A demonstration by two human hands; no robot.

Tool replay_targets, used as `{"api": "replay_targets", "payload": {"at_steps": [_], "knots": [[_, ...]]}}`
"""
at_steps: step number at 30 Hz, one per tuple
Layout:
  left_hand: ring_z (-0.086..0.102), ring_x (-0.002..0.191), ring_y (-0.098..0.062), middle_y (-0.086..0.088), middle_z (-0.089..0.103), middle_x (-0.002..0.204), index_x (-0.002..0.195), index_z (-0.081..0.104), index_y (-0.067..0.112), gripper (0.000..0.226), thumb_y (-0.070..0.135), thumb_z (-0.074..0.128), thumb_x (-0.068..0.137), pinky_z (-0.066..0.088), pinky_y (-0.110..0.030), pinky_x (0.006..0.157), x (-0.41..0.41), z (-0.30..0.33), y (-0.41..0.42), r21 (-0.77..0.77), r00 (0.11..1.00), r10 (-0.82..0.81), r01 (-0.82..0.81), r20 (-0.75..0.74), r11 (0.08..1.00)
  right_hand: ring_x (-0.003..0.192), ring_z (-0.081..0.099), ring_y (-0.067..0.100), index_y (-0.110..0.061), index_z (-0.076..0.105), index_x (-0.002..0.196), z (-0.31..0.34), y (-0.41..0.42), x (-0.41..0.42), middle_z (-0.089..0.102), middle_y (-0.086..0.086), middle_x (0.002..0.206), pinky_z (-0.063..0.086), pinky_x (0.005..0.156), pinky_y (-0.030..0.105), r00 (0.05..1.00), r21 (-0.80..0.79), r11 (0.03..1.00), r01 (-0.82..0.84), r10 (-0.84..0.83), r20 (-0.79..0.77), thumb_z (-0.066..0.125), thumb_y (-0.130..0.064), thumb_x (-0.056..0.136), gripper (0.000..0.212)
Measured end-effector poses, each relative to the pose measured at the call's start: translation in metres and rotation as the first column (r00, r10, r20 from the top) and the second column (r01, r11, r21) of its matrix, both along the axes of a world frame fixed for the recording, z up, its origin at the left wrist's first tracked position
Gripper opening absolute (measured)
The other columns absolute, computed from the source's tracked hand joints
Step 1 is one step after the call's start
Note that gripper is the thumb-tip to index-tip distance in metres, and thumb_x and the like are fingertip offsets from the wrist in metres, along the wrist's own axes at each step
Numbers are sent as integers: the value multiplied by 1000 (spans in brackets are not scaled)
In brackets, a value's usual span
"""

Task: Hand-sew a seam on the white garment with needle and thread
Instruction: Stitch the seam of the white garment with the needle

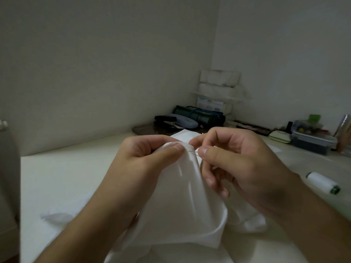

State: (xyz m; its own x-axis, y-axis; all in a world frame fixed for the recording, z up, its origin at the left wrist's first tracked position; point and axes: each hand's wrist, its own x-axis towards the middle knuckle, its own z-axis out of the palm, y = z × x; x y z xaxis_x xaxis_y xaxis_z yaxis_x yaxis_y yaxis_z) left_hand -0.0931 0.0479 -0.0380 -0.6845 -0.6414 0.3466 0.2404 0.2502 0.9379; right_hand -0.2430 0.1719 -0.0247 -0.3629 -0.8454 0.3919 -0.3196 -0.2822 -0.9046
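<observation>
The white garment [182, 202] hangs bunched between both hands above the pale table [62, 179]. My left hand [144, 158] pinches a raised fold of the cloth between thumb and fingers. Right beside it, my right hand [233, 158] pinches a thin needle [193, 152] whose tip sits in the fold near my left thumb. The thread itself is too fine to make out.
A white thread spool [322, 183] lies on the table at the right. At the back stand a clear box of small items [311, 141], a green-trimmed white case [280, 136], a dark rolled pouch [199, 115], a stapler [165, 119] and stacked white packs [218, 86].
</observation>
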Motion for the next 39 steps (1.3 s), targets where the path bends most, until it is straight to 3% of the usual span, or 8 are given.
{"api": "replay_targets", "payload": {"at_steps": [5,11,17,23,28,31,35,39], "knots": [[72,68,-19,-10,78,76,86,85,21,11,28,76,86,52,-34,63,0,0,-1,-22,1000,-5,5,-18,1000,51,50,35,-4,61,73,-1,-1,0,70,22,89,39,39,28,999,3,999,35,-35,-26,68,-14,86,17],[72,69,-18,-11,79,78,87,85,21,10,25,76,90,53,-35,65,0,-1,-2,-42,1000,-3,3,-18,999,53,46,41,-10,63,73,0,-2,0,57,39,80,39,40,29,998,9,999,36,-36,-49,67,-16,87,15],[70,67,-17,-9,77,74,84,83,20,20,34,69,82,52,-36,63,-1,-2,-5,-85,1000,10,-11,-8,996,52,44,39,-11,62,74,0,-2,-1,57,26,65,39,41,28,998,8,999,35,-35,-48,65,-17,89,16],[62,60,-19,-18,71,71,79,79,16,24,37,67,80,45,-36,59,-2,-2,-5,-124,998,61,-59,13,991,53,45,38,-11,63,75,1,-1,-1,56,21,63,39,42,28,999,27,999,17,-16,-33,65,-16,89,15],[61,56,-14,-5,67,61,73,76,16,22,34,67,80,44,-30,53,-2,-3,-5,-131,999,52,-49,17,990,53,48,31,-10,63,75,1,-2,1,58,14,63,39,44,31,998,45,998,32,-30,-47,67,-19,86,15],[60,56,-14,-4,67,60,74,77,15,22,34,67,80,43,-32,53,-2,-3,-6,-140,998,58,-55,20,989,54,48,32,-11,63,74,1,-1,2,61,25,72,38,44,32,995,51,997,59,-55,-82,68,-21,85,15],[60,56,-14,-6,68,61,77,78,16,22,34,66,79,44,-33,54,-2,-3,-5,-167,996,87,-82,19,983,49,54,26,-6,61,74,1,1,2,75,4,104,35,38,24,998,29,999,35,-33,-55,66,-18,86,17],[58,59,-17,-20,68,69,79,80,15,22,33,68,79,43,-36,57,-2,-3,-4,-183,995,95,-92,9,979,42,53,24,-4,59,77,0,1,2,75,10,108,31,34,19,999,44,998,-36,36,12,63,-16,89,17]]}}
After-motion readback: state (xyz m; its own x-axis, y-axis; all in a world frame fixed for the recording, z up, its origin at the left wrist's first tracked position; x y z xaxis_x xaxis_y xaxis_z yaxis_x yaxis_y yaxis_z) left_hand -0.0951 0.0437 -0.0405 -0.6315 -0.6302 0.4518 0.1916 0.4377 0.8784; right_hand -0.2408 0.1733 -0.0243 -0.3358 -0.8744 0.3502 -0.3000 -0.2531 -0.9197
